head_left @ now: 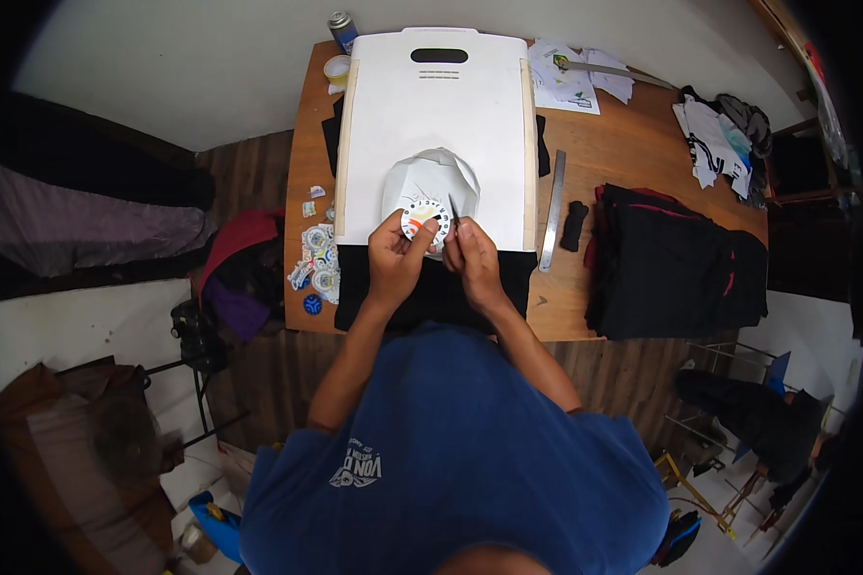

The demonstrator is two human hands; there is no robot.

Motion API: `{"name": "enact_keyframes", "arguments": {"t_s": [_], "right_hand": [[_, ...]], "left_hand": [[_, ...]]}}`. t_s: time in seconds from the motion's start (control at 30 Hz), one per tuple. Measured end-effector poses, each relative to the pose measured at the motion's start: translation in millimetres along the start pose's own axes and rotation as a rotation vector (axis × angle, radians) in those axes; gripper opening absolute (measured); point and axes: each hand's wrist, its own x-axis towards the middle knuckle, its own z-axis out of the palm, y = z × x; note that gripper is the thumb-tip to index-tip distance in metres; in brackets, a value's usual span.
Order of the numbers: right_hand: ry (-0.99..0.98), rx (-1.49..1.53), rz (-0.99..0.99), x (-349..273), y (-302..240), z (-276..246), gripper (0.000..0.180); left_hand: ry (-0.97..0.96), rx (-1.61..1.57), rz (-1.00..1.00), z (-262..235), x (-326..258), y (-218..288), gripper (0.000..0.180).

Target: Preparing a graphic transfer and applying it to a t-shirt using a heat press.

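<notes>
Between finger and thumb, my left hand [396, 254] pinches a round printed cutout [420, 219], white with dark lettering round its rim and an orange patch. Close beside it my right hand [477, 261] is closed on a slim dark pointed tool [454, 206], its tip pointing up and away from me. Whether the tool is a blade or scissors I cannot tell. Just beyond both hands, a crumpled white bag or liner [433, 174] forms a bowl shape on a white board [436, 105] with a handle slot.
Left of the board lie several printed cutouts [322, 251] and a blue round piece [313, 304]. A spray can [341, 29] stands at the far left corner. To the right are a steel ruler [553, 211], a black rolled item [574, 226] and folded dark garments [671, 268].
</notes>
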Motion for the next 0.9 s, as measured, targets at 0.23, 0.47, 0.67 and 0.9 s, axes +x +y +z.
{"name": "enact_keyframes", "arguments": {"t_s": [0.23, 0.47, 0.67, 0.9], "right_hand": [[0.000, 0.112, -0.063, 1.1, -0.5, 2.2, 0.023], [0.046, 0.034, -0.035, 2.6, -2.1, 3.0, 0.012], [0.094, 0.009, -0.028, 8.0, -8.7, -4.0, 0.013], [0.071, 0.003, -0.102, 13.9, -14.8, -12.6, 0.025]], "left_hand": [[0.025, -0.021, 0.008, 1.8, 2.7, -0.1, 0.011], [0.023, -0.046, 0.060, 5.1, 5.9, -3.6, 0.011], [0.002, -0.037, 0.036, 3.1, 7.0, -19.1, 0.009], [-0.008, -0.032, 0.093, 7.5, 7.7, -18.0, 0.011]]}}
